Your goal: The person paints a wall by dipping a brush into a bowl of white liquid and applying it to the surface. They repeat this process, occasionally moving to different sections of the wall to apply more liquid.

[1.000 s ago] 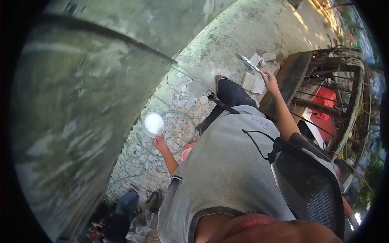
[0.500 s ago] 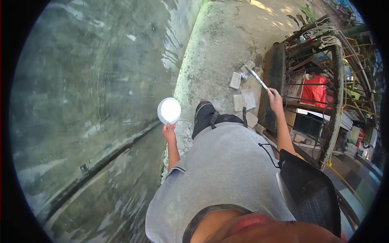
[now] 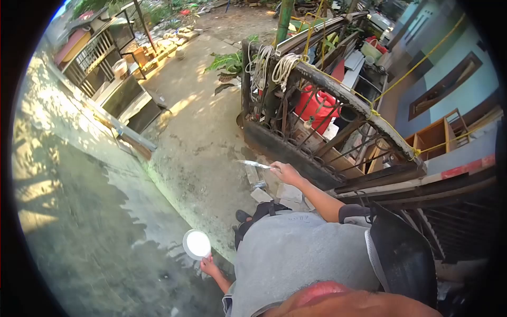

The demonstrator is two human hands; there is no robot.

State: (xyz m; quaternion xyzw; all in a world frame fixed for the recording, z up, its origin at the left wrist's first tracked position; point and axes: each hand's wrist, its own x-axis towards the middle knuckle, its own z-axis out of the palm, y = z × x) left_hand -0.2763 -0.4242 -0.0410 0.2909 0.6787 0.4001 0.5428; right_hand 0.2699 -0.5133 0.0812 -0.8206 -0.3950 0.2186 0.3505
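My left hand (image 3: 209, 266) grips the edge of a round pale tub (image 3: 187, 248), whose inside shows bright white. The tub is held up beside the grey wall (image 3: 105, 232), which has darker, patchy areas and lighter streaks. My right hand (image 3: 285, 173) is closed around the end of a long, thin, white-smeared tool (image 3: 254, 164); its tip points left, away from my body, over the concrete ground. Whether it is a brush or a blade I cannot tell. Several pale blocks (image 3: 289, 193) lie on the ground below my right hand.
A dark metal frame (image 3: 338, 90) with coiled rope (image 3: 287, 70) stands at my right, a red bag (image 3: 317, 108) behind its bars. A green plant (image 3: 224, 62) grows near its far end. Farther off are a wooden cabinet (image 3: 138, 108) and a concrete path (image 3: 179, 100).
My view has swung up and round, bringing the path and yard into sight. The tool has turned more level and points left. Both hands keep their hold.
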